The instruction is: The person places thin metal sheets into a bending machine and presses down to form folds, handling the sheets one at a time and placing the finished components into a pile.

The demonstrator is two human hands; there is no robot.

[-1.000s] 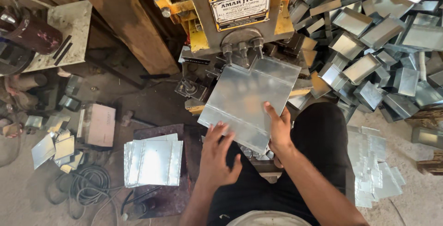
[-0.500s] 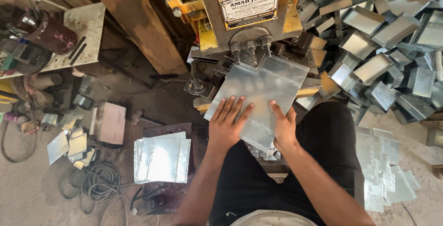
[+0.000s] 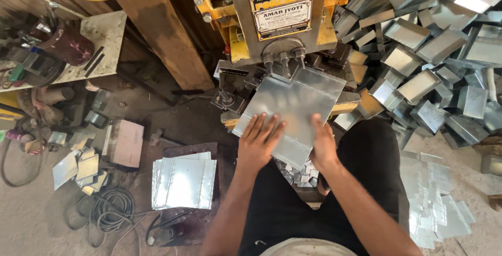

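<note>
Sheet metal (image 3: 293, 109), a flat shiny rectangle with a fold line near its close edge, lies tilted on the bed of the press (image 3: 282, 20), its far edge pushed under the three bolts at the press's front. The left hand (image 3: 260, 143) lies flat on the sheet's near left part, fingers spread and straight, pressing down rather than gripping. The right hand (image 3: 321, 149) is at the sheet's near right edge; its thumb lies on top and its fingers seem to curl under the edge, so it appears to pinch the sheet lightly.

To the right of the press sits a heap of folded metal boxes (image 3: 429, 52). Left of the press and nearer the person, a stack of flat sheets (image 3: 183, 183) rests on a dark plate on the floor. Farther left of the press lie small metal offcuts (image 3: 78, 164), a coil of cable (image 3: 112, 209) and a pinkish block (image 3: 128, 143). Flat scraps (image 3: 434, 203) litter the floor right of the person's black-clad knee.
</note>
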